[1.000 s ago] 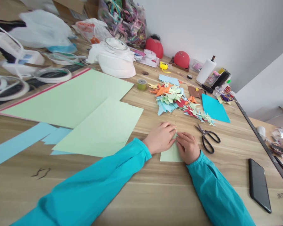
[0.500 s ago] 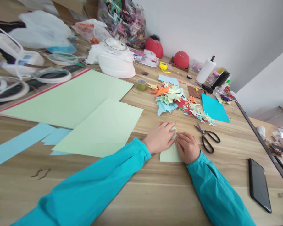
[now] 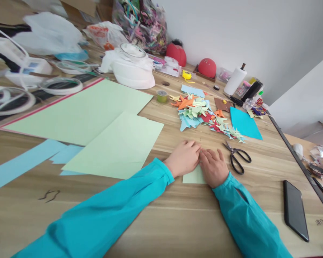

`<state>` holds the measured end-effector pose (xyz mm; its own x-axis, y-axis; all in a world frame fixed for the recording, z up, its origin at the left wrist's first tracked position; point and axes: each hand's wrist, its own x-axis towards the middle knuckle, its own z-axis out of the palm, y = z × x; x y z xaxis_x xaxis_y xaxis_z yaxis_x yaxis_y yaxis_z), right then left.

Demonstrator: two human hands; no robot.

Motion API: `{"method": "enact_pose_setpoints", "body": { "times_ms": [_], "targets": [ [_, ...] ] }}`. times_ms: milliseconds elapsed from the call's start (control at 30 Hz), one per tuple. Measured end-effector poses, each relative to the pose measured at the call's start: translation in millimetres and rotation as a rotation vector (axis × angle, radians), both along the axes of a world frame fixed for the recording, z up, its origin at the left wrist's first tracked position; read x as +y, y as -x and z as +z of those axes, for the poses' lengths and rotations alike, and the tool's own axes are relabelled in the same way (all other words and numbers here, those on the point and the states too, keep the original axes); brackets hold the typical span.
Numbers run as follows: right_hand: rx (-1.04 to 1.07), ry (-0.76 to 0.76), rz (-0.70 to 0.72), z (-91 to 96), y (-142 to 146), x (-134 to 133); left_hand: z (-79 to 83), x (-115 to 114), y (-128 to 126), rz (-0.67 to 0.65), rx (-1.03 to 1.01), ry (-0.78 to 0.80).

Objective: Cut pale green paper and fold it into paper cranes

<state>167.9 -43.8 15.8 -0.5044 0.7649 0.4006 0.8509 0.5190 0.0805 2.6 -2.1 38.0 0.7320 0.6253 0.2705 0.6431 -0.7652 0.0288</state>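
Small pale green paper square (image 3: pixel 194 176) pressed flat by left hand (image 3: pixel 183 157) and right hand (image 3: pixel 214 167), fingers spread open, black scissors (image 3: pixel 237 156) just right, bare wooden table (image 3: pixel 177 218) left free toward lower frame.

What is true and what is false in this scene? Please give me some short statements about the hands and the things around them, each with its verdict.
1. The left hand and the right hand both rest on a small light green paper lying on the table. True.
2. The scissors lie to the left of the left hand. False: they lie just right of the right hand, untouched.
3. A dark phone lies flat near the table's right edge. True.
4. The pile of folded paper shapes is all one colour. False: it mixes orange, green, blue and red.
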Motion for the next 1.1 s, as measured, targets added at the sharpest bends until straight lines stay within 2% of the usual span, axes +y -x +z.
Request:
{"method": "enact_pose_setpoints", "body": {
  "times_ms": [100, 233, 400, 500, 700, 800, 933, 1033, 1100],
  "targets": [
    [-0.083, -0.051, -0.002, -1.9, 4.7, -4.1, 1.2, -2.7, -2.5, 0.012, 0.030, -0.002],
    [-0.149, -0.042, -0.052, -4.9, 8.6, -12.4, 2.2, -4.4, -3.6, 0.040, 0.049, 0.011],
    [-0.240, -0.110, -0.081, -0.5, 3.4, -25.4, 2.5, -4.8, -2.9, 0.054, 0.039, -0.014],
    [-0.211, -0.105, -0.075, 3.7, -2.9, -37.1, 2.4, -4.8, -2.6, 0.057, 0.032, -0.016],
    [-0.111, -0.117, -0.179, 2.3, -14.8, -79.1, -0.2, -2.9, -2.6, 0.049, 0.027, -0.015],
    [-0.063, -0.073, -0.182, 6.5, -21.9, -90.8, -1.6, -2.3, -3.0, 0.054, 0.022, -0.018],
    [-0.037, -0.050, -0.162, 22.6, -22.6, -74.6, -1.6, -3.3, -4.4, 0.059, 0.023, -0.013],
    [-0.071, 0.001, -0.161, 29.4, -12.3, -43.5, -0.9, -3.9, -4.3, 0.067, 0.015, -0.005],
    [-0.094, 0.054, -0.166, 27.1, -4.3, -21.6, -0.7, -3.6, -3.1, 0.066, 0.016, 0.000]
  ]
}}
